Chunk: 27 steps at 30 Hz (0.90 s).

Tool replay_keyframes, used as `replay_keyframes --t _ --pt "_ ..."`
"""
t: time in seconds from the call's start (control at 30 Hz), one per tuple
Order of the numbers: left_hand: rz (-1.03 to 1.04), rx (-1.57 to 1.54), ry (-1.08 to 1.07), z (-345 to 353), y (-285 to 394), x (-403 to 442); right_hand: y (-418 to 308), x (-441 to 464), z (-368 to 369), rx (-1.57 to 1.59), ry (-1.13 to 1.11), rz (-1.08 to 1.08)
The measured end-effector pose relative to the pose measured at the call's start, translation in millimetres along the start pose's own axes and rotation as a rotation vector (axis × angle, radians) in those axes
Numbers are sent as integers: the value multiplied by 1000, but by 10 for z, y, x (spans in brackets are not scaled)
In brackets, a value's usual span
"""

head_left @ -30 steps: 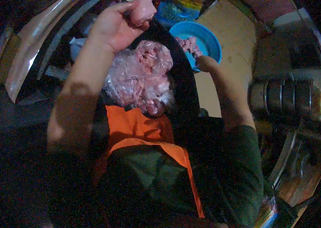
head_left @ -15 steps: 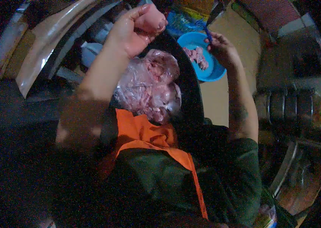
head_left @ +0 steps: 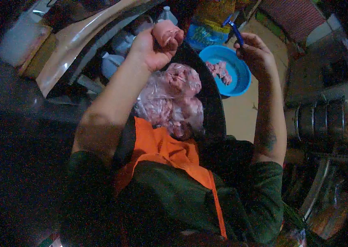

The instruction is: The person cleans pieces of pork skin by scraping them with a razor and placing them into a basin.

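Observation:
In my left hand (head_left: 153, 51) is a pale pink piece of meat (head_left: 167, 33), its folded end facing right. My right hand (head_left: 256, 50) grips a blue razor (head_left: 236, 33) by its handle, head pointing up and left. Below my right hand and to its left sits a blue basin (head_left: 244, 80) with several pink meat pieces (head_left: 219, 71) inside. Clear plastic bags of pink meat (head_left: 170, 99) lie below my left hand, just above the orange apron (head_left: 161, 144).
Pale plastic jugs (head_left: 112, 64) stand left of my left forearm. A blue and yellow package (head_left: 205, 35) lies behind the basin. Stacked metal containers (head_left: 320, 119) are at the right, and a curved shiny panel (head_left: 69, 47) is at the upper left.
My right hand has risen out of the basin, and the razor has come into clear view. The meat in my left hand appears lower and further right, as the whole view has shifted.

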<state>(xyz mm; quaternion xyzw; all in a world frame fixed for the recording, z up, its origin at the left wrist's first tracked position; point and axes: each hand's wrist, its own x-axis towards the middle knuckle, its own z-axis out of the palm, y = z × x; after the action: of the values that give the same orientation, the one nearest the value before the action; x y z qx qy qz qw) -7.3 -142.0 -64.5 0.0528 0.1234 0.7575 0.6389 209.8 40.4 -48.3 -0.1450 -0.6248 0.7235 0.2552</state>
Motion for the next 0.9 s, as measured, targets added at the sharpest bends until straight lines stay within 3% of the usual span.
replay_keyframes --t 0.17,0.37,0.43,0.9 --pt "-95 -80 14 -96 39 -36 42 -70 55 28 -29 -35" --pt "23 9 -17 -43 0 -96 48 -36 92 7 -17 -4" --pt "179 178 150 43 -54 -127 65 -33 107 15 -14 -9" --pt "191 293 51 129 -91 -285 152 12 184 -13 4 38"
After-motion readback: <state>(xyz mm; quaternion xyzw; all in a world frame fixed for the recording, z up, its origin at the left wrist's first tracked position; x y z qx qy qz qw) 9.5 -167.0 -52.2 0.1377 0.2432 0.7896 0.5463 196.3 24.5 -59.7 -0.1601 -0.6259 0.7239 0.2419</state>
